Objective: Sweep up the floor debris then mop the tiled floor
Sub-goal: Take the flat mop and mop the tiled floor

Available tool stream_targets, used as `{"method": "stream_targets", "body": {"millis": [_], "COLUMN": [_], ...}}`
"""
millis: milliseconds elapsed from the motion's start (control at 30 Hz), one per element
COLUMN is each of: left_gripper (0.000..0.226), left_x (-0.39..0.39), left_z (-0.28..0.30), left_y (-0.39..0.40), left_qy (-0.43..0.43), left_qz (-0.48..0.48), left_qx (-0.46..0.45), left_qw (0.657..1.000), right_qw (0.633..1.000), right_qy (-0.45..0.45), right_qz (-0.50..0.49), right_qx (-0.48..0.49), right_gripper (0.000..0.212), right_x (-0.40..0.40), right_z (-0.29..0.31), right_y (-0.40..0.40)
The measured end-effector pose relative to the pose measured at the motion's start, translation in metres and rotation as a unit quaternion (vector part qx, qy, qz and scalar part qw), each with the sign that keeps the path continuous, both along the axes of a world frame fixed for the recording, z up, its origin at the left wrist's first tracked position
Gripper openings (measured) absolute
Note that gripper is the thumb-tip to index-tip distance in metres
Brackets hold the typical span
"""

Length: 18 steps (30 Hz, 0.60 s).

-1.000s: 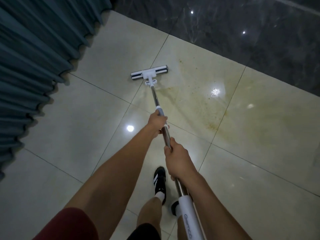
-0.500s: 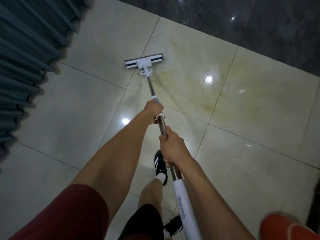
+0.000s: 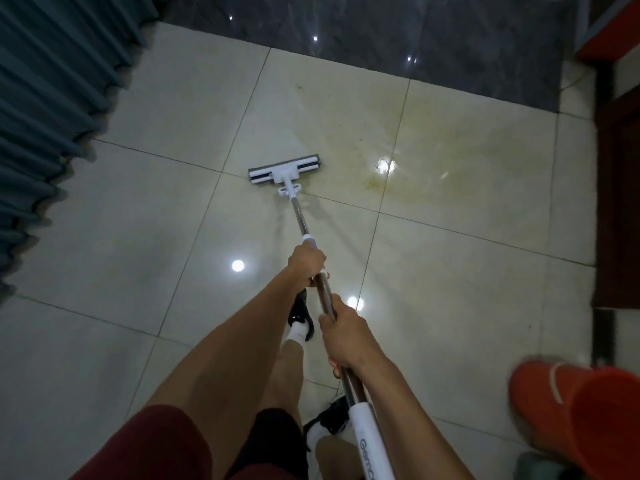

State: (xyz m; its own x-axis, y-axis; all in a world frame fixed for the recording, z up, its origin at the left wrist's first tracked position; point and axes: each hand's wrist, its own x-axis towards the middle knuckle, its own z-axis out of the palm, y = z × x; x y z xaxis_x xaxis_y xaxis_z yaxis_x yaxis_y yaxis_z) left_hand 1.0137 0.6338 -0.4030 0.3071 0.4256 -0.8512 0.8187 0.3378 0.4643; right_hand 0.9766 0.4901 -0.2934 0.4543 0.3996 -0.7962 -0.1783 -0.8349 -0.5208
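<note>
A white flat mop head (image 3: 284,170) rests on the cream tiled floor (image 3: 166,216), astride a grout line. Its metal handle (image 3: 300,219) runs back toward me. My left hand (image 3: 306,262) grips the handle just below a white collar. My right hand (image 3: 344,336) grips it lower down, above the white sleeve (image 3: 367,441) with lettering. A yellowish-brown wet stain (image 3: 446,157) spreads over the tiles to the right of the mop head.
A pleated teal curtain (image 3: 52,109) hangs along the left. Dark marble flooring (image 3: 398,36) borders the far side. An orange bucket (image 3: 585,414) stands at the lower right, dark red-brown furniture (image 3: 616,202) on the right edge. My feet in black shoes (image 3: 301,318) stand below the handle.
The mop head has been pulled back toward me across the tiles, away from the dark marble strip. The view has swung right, bringing the orange bucket and furniture into sight.
</note>
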Motion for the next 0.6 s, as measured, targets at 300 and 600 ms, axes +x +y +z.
{"method": "stream_targets", "body": {"millis": [300, 600], "left_gripper": [0.030, 0.018], "left_x": [-0.041, -0.022], "left_z": [0.004, -0.001], "left_y": [-0.121, -0.104], "left_qy": [-0.014, -0.033], "left_qz": [-0.025, -0.048], "left_qx": [-0.006, 0.041], "left_qw": [1.000, 0.997], "right_qw": [0.999, 0.995], "right_qy": [-0.023, -0.053], "right_qz": [-0.039, -0.081], "right_qx": [0.014, 0.020], "right_gripper": [0.036, 0.033], "right_x": [-0.052, -0.034], "right_z": [0.012, 0.002], "right_y": [-0.116, -0.097]}}
